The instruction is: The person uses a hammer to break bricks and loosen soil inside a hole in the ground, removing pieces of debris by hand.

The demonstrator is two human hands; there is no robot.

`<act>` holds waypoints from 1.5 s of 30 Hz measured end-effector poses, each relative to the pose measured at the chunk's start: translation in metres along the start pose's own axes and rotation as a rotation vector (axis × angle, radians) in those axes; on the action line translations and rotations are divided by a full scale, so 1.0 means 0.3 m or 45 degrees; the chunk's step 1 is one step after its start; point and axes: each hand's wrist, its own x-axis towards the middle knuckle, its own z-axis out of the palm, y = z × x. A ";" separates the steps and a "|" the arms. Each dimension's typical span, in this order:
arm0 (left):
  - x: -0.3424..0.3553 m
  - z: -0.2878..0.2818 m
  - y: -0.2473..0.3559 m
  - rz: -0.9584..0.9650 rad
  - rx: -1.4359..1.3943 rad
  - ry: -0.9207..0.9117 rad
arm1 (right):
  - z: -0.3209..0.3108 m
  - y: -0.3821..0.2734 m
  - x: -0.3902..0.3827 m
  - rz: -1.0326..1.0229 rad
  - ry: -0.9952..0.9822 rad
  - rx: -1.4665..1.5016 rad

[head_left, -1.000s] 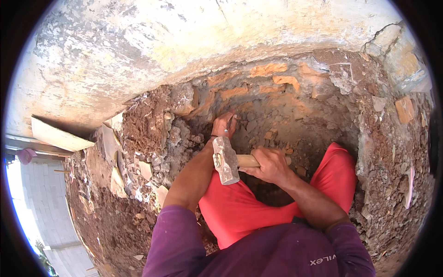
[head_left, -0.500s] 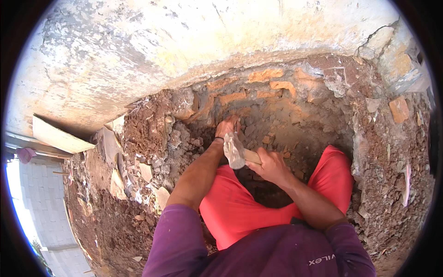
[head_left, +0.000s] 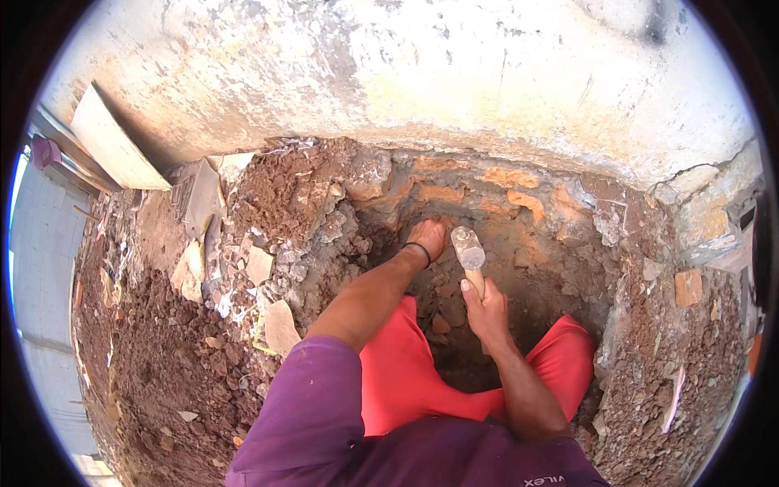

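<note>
In my right hand [head_left: 488, 312] is the wooden handle of a hammer [head_left: 468, 250], fingers wrapped round it. Its blocky, dusty metal head points up and away from me, just right of my left hand. My left hand [head_left: 430, 236], a dark band at its wrist, is closed low against the broken brickwork [head_left: 442, 193] at the back of the dug pit [head_left: 560, 272]. What its fingers grip, if anything, is hidden from view. Grey mortar and orange brick faces show above that hand.
A stained plaster wall [head_left: 454, 81] rises beyond the pit. Loose soil [head_left: 187, 381] and broken tile pieces [head_left: 281, 328] lie to the left. A pale board [head_left: 118, 142] leans on the wall at far left. Rubble with a brick piece [head_left: 688, 288] lines the right side.
The hammer has swung from lying leftward across my left wrist to pointing away from me, right of that hand. My left hand stays at the brickwork. The whole view has shifted.
</note>
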 end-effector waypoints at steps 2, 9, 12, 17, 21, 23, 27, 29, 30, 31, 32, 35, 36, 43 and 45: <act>-0.005 -0.013 0.024 -0.107 -0.040 -0.033 | -0.020 0.015 -0.033 -0.169 0.211 0.268; -0.005 -0.058 0.094 -0.076 -0.004 -0.185 | 0.010 0.059 0.014 -0.012 0.073 0.127; -0.012 -0.047 0.086 -0.131 -0.015 -0.154 | -0.023 -0.001 -0.011 0.231 0.028 0.543; 0.018 -0.027 0.108 -0.123 0.007 -0.195 | -0.043 0.008 -0.025 -0.711 0.335 0.917; 0.012 -0.044 0.124 -0.109 -0.019 -0.150 | 0.008 0.107 0.023 0.247 0.001 0.198; 0.002 -0.007 0.063 -0.197 -0.019 -0.207 | 0.003 0.082 0.009 0.278 0.058 0.354; 0.006 -0.033 0.039 -0.250 -0.011 -0.293 | -0.072 0.031 -0.018 0.182 0.221 0.728; -0.033 -0.050 0.049 -0.164 0.024 -0.449 | -0.110 0.027 -0.012 -0.353 0.227 0.722; -0.043 -0.050 0.051 -0.074 0.065 -0.583 | -0.127 0.033 -0.023 -0.312 0.193 0.688; -0.047 -0.031 0.048 -0.066 0.066 -0.597 | -0.124 0.045 -0.028 -0.299 0.204 0.689; -0.051 -0.013 0.047 -0.036 0.110 -0.551 | -0.118 0.049 -0.031 -0.262 0.200 0.651; -0.071 0.011 0.023 0.031 0.151 -0.443 | -0.093 0.035 -0.034 -0.144 0.272 0.678; -0.072 0.002 0.009 0.060 0.146 -0.364 | -0.091 0.041 -0.029 -0.142 0.230 0.623; -0.077 -0.002 -0.119 0.011 0.084 -0.293 | -0.063 0.040 -0.036 -0.052 0.056 0.301; -0.076 -0.032 -0.134 0.054 -0.294 -0.127 | -0.063 0.010 -0.026 -0.044 0.037 0.295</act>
